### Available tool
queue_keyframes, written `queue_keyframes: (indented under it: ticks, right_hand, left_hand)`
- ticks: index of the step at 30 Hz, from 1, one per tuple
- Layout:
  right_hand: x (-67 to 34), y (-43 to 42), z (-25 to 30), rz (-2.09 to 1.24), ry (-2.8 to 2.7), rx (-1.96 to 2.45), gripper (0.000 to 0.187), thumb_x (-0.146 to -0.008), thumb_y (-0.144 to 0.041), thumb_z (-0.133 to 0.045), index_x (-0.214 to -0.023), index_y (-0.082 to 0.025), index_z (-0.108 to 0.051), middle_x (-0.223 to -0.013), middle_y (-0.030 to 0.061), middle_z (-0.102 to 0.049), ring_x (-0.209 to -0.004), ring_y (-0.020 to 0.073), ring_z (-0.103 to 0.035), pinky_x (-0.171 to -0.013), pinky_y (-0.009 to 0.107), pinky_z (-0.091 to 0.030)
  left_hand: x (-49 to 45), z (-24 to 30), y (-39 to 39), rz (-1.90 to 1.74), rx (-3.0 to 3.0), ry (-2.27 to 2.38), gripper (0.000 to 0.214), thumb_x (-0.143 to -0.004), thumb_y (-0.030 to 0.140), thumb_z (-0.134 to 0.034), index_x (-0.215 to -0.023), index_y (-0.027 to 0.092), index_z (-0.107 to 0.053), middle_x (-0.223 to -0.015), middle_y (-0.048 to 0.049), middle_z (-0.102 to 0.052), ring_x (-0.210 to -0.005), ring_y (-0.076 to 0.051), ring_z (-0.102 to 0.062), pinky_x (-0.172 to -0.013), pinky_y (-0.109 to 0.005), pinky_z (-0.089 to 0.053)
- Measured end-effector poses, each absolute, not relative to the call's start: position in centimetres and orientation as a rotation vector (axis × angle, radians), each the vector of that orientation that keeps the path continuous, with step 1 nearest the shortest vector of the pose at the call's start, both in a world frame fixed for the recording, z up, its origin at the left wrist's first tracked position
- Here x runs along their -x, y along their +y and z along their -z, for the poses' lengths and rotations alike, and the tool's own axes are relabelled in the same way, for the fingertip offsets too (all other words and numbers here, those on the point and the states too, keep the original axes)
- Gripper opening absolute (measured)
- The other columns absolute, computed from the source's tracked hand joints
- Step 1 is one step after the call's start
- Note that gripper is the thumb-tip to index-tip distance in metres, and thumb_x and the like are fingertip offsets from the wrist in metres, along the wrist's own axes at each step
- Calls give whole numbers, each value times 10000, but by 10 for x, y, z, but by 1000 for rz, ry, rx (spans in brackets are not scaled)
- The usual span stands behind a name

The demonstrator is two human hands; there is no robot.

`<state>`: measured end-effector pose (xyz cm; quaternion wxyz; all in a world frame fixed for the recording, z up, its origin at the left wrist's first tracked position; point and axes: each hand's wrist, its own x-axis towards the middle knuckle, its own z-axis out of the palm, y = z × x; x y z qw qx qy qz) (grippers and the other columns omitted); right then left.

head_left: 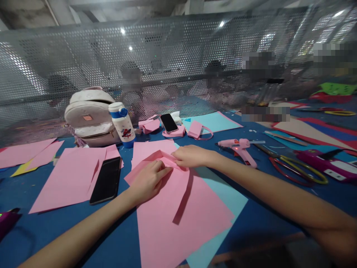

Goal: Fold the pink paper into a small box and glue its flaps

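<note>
Left hand (pixel 149 181) presses pink sheet (pixel 181 219) — fingers half-curled, nothing gripped. Right hand (pixel 192 156) pinches the sheet's folded edge at 12 o'clock.

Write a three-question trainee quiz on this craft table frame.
1. True or false: the left hand and right hand both grip a fold in the pink paper sheet.
2. Which tool lies beside the right forearm? A. pink glue gun B. hammer C. paintbrush
3. Fill in: the black phone lies on ___ paper.
Key: 1 true; 2 A; 3 pink.
</note>
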<state>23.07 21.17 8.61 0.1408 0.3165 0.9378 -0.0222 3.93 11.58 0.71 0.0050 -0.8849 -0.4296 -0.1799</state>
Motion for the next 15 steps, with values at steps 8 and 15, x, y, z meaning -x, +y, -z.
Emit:
queue_keyframes:
  ticks: [8, 15]
  right_hand:
    - [-230, 211, -87, 54, 2705, -912, 291, -906, -208, -445, -982, -142, -718, -982, 138, -741, -792, 250, -687, -528, 288, -287]
    - [-230, 213, -85, 48, 2716, -910, 284, -913, -209, -448, -991, -145, -713, -994, 138, -740, -814, 256, -693, -536, 288, -288]
  left_hand:
    - [-40, -6, 116, 548, 2767, -1352, 384, -1024, 170, -329, -1331, 156, -559, -965, -96, -571, -854, -222, -539, -722, -354, -469]
    - [-39, -6, 117, 554, 2774, -1334, 390, -1008, 144, -340, -1321, 148, -572, -978, -102, -571, -864, -226, -538, -727, -358, -475]
